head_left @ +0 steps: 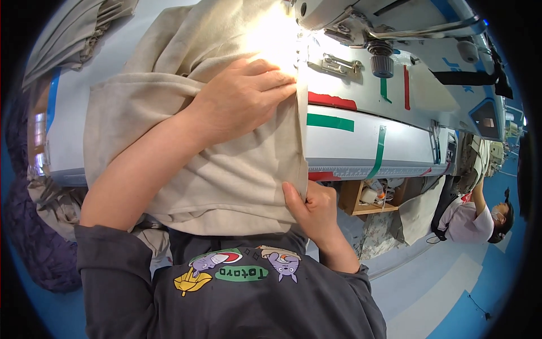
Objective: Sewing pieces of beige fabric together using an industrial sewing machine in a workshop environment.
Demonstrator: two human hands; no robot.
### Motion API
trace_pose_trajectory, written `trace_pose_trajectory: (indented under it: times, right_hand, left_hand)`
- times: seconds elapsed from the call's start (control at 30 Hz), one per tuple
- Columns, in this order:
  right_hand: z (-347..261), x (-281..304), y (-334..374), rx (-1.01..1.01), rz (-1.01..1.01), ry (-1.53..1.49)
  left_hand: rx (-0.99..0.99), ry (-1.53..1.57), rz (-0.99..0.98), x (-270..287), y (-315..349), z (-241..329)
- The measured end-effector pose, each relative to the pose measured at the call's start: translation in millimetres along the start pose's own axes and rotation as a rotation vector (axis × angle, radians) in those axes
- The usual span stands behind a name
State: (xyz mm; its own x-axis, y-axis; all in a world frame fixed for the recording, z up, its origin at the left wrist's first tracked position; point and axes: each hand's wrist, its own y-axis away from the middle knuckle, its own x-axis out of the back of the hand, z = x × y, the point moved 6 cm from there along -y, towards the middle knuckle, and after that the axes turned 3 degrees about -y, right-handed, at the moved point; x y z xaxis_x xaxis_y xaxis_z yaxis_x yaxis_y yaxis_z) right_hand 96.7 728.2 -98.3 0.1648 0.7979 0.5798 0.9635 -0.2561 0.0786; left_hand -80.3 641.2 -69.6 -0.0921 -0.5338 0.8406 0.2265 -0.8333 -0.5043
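Note:
A large piece of beige cloth [243, 169] lies over the sewing table and hangs down at my lap. Its straight right edge runs up toward the brightly lit stitching area of a sewing machine [406, 31]. My left hand [245, 99] rests flat on the cloth, fingertips at that edge just below the glare. Lower along the same edge, my right hand [316, 212] grips the cloth, thumb on top and the other fingers underneath. Glare hides the needle and presser foot.
Green tape [330, 122] and red tape mark the white table [389, 141], with a ruler strip [361, 171] along its front. Below hangs an open wooden drawer [370, 198]. Folded beige pieces [73, 42] lie at far left. Another person [471, 220] works at the right.

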Motion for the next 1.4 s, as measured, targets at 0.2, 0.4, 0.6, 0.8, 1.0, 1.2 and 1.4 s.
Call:
trace_pose_trajectory:
  times: [0.2,0.4,0.6,0.8,1.0,1.2,1.4]
  right_hand:
    - [-1.7,2.9,-2.8,-0.011,0.048,-0.003]
    - [4.6,2.8,2.4,-0.026,0.028,-0.030]
    - [-0.3,7.4,-8.2,-0.182,-0.044,-0.035]
    - [30.7,5.9,-0.2,-0.343,-0.129,-0.534]
    - [3.7,39.9,5.6,0.192,0.219,-0.115]
    - [-15.3,13.3,-6.2,0.554,-0.250,0.406]
    - [-3.9,14.4,5.7,0.857,-0.103,0.471]
  left_hand:
    - [0.041,0.018,-0.002,-3.0,-2.5,-5.6]
    - [0.112,0.080,-0.061,-0.1,2.6,2.4]
    - [0.154,0.102,-0.056,0.1,5.2,5.5]
    - [0.100,0.060,-0.116,-6.9,8.6,3.5]
    - [0.065,0.024,-0.126,-3.8,8.5,5.1]
    - [0.085,0.020,-0.163,-9.6,12.5,3.9]
    - [0.102,0.026,-0.173,-7.4,10.6,2.5]
